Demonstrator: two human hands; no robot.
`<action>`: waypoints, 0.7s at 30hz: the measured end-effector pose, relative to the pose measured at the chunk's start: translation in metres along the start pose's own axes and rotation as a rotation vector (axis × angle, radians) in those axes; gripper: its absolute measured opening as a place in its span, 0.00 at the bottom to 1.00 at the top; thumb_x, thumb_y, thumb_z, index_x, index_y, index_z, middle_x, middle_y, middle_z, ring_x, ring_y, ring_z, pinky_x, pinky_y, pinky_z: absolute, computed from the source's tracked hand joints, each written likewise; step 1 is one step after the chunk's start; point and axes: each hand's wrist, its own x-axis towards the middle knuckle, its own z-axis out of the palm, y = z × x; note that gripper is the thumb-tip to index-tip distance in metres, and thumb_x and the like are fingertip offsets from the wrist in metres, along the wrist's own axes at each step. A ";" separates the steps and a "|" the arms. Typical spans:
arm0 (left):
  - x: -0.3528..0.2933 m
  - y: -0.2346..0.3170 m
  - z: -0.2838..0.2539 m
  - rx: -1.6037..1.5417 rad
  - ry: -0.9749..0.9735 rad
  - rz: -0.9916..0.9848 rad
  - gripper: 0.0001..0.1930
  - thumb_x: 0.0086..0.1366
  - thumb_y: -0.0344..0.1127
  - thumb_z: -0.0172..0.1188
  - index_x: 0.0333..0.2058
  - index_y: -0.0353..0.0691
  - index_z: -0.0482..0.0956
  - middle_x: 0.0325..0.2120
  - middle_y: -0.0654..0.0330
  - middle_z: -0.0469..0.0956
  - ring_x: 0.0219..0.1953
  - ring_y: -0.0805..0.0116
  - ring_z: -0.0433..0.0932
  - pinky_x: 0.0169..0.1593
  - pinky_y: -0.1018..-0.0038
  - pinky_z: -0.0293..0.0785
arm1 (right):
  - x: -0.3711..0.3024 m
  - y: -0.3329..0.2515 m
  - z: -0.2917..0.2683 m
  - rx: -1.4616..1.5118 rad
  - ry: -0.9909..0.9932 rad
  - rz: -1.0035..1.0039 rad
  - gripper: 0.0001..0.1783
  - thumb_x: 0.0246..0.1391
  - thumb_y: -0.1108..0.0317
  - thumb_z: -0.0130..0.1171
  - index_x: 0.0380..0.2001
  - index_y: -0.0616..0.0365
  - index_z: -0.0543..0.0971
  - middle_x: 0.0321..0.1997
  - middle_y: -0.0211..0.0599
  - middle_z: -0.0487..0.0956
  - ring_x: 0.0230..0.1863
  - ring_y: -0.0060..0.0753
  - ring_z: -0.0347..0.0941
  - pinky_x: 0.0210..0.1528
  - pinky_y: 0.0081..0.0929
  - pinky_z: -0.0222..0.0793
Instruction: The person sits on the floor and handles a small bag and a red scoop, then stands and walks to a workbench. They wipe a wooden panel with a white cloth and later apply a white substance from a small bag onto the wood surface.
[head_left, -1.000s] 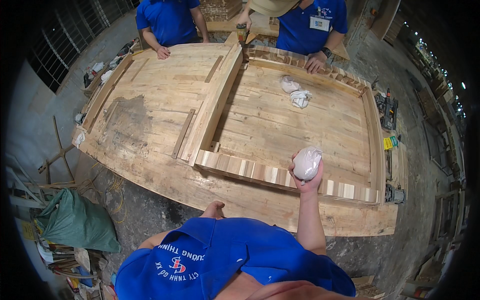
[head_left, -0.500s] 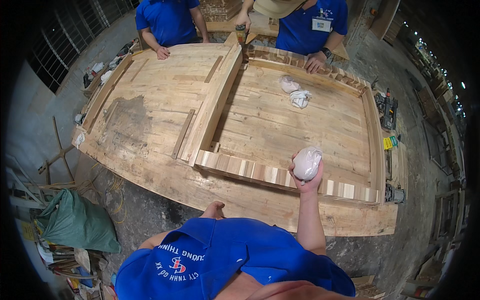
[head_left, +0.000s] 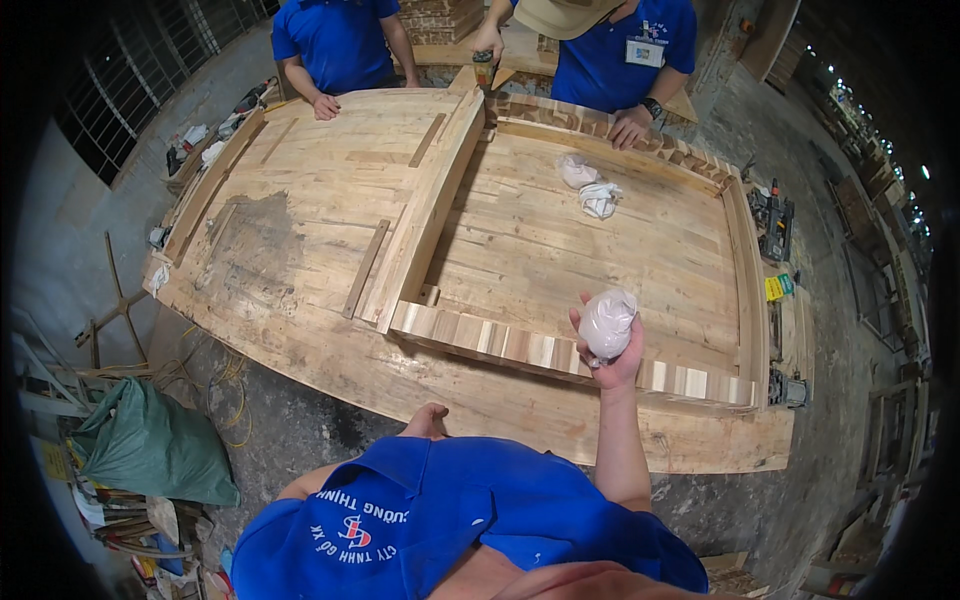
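Note:
My right hand [head_left: 622,370] is raised over the near rail of a wooden frame [head_left: 520,345]. Its fingers wrap round a clear plastic bag of pale pink material [head_left: 608,322], bulging into a ball. My left hand [head_left: 428,418] is low, close to the near edge of the wooden table [head_left: 400,375]; it is partly hidden by my blue shirt, and the fingers that show look stretched out with nothing in them. Inside the frame, towards its far side, lie another pale pink bag [head_left: 577,171] and a crumpled white cloth or bag [head_left: 600,199].
Across the table stand two people in blue shirts; the hand of one [head_left: 488,42] grips a power tool [head_left: 484,72]. Loose wooden strips [head_left: 366,268] lie on the left half. Power tools [head_left: 775,230] sit beyond the right edge. A green sack [head_left: 150,440] stands on the floor at left.
My right hand has turned slightly and shifted a little to the left with the plastic bag, whose top leans differently. The left hand is almost unmoved.

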 end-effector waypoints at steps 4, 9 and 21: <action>-0.002 -0.003 0.005 0.004 -0.017 -0.036 0.06 0.53 0.42 0.59 0.27 0.50 0.75 0.34 0.63 0.73 0.45 0.41 0.68 0.52 0.44 0.64 | 0.003 -0.003 -0.010 0.131 -0.091 0.075 0.34 0.58 0.38 0.38 0.57 0.52 0.62 0.57 0.46 0.65 0.41 0.44 0.68 0.15 0.21 0.64; -0.026 0.004 0.011 -0.027 -0.136 -0.234 0.15 0.57 0.43 0.54 0.41 0.47 0.66 0.49 0.38 0.62 0.50 0.34 0.64 0.56 0.45 0.62 | 0.002 -0.006 -0.025 0.089 -0.076 0.036 0.35 0.55 0.35 0.40 0.50 0.55 0.69 0.45 0.43 0.71 0.30 0.35 0.63 0.11 0.19 0.54; -0.058 0.088 -0.122 0.103 -0.051 0.333 0.13 0.55 0.46 0.57 0.34 0.48 0.68 0.37 0.61 0.64 0.33 0.60 0.67 0.37 0.62 0.74 | 0.009 0.012 -0.012 0.174 -0.017 -0.177 0.31 0.50 0.36 0.48 0.47 0.48 0.71 0.40 0.38 0.72 0.34 0.39 0.62 0.19 0.28 0.61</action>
